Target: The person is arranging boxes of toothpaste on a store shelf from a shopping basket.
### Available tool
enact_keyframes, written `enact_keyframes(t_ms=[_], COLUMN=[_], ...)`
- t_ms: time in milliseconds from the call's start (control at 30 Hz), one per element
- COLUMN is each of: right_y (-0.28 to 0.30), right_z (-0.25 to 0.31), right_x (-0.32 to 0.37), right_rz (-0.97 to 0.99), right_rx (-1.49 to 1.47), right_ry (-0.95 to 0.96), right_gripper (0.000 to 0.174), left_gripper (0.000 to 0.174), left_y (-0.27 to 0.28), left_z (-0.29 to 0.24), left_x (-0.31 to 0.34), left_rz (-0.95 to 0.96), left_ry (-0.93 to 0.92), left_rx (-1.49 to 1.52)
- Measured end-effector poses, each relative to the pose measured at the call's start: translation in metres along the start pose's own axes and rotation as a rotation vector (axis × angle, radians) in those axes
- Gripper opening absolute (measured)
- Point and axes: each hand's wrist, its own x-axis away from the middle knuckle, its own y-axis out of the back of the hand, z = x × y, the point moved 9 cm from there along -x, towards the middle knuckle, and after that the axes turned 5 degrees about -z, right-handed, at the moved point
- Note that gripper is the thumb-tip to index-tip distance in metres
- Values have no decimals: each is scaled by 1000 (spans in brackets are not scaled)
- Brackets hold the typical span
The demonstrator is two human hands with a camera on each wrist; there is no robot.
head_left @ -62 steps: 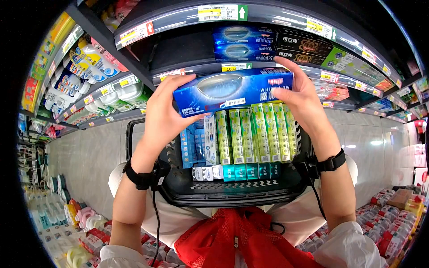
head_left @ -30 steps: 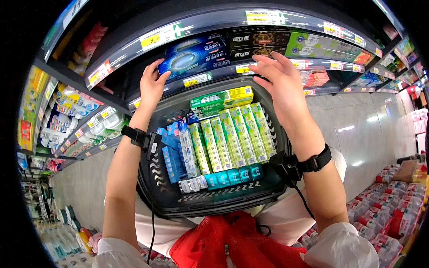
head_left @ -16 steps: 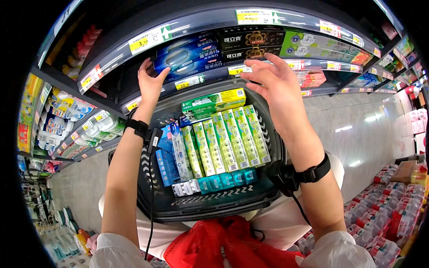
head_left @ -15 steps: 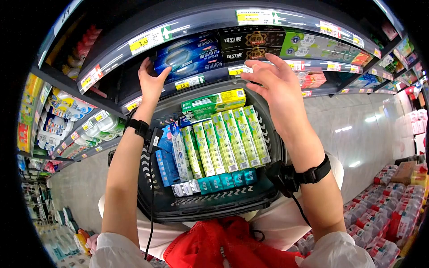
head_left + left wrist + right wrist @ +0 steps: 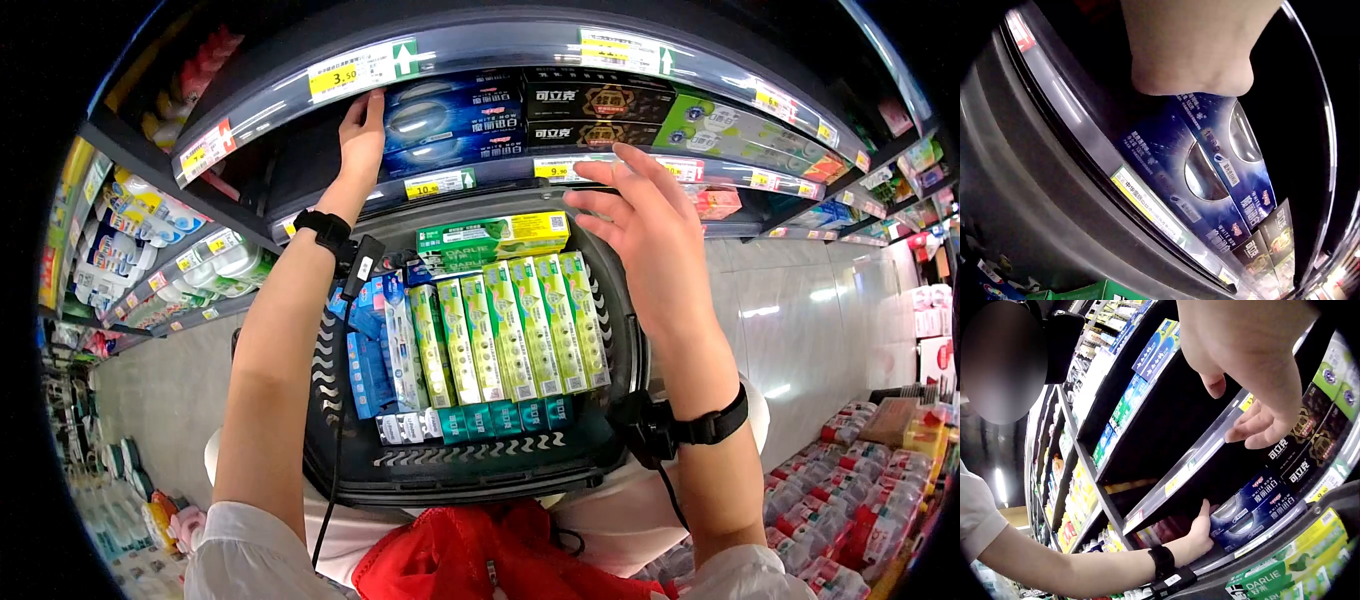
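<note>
Two blue toothpaste boxes point(image 5: 455, 122) with oval windows lie stacked on the shelf. My left hand point(image 5: 362, 140) is at their left end in the head view, its fingertips partly hidden in the dark of the shelf. In the right wrist view this hand point(image 5: 1200, 534) has its palm side against the box ends, thumb up. Nothing is in my right hand point(image 5: 650, 225), which hovers with loosely bent fingers before the shelf edge. Below it, a black basket point(image 5: 480, 480) holds rows of green toothpaste boxes point(image 5: 520, 325) and a green-yellow Darlie box point(image 5: 490, 240).
Black toothpaste boxes point(image 5: 595, 105) and green-white boxes point(image 5: 735, 130) stand to the right of the blue ones. The shelf lip with price tags point(image 5: 440, 183) runs along the front, close to the basket's far rim. Wrapped bottles point(image 5: 840, 480) lie on the floor at right.
The blue toothpaste box held in both hands earlier now lies on the shelf stack. My left hand has since moved up along the boxes' left end; my right hand stays near the shelf edge.
</note>
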Motion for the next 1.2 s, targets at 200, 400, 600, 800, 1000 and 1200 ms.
enact_keyframes(t_ms=[200, 400, 600, 800, 1000, 1200], right_y=[-7, -16, -18, -19, -10, 9], right_z=[-9, -15, -15, -10, -2, 10], right_x=[-2, -1, 1, 3, 6, 8], right_rz=[15, 28, 29, 62, 74, 56], right_rx=[31, 75, 75, 53, 21, -61], right_ry=[-40, -69, -76, -38, -25, 50], right_gripper=[48, 45, 43, 43, 44, 44], left_gripper=[35, 35, 36, 77, 85, 83], left_y=[0, -2, -16, -102, -134, -143], left_z=[0, 6, -46, -89, -76, -74], left_x=[0, -8, 11, 68, 43, 46], left_rz=[-9, -9, 11, 449, 622, 605], left_ry=[36, -26, -622, -1065, -696, -730], left_rx=[53, 71, -697, -1060, -1010, -1082])
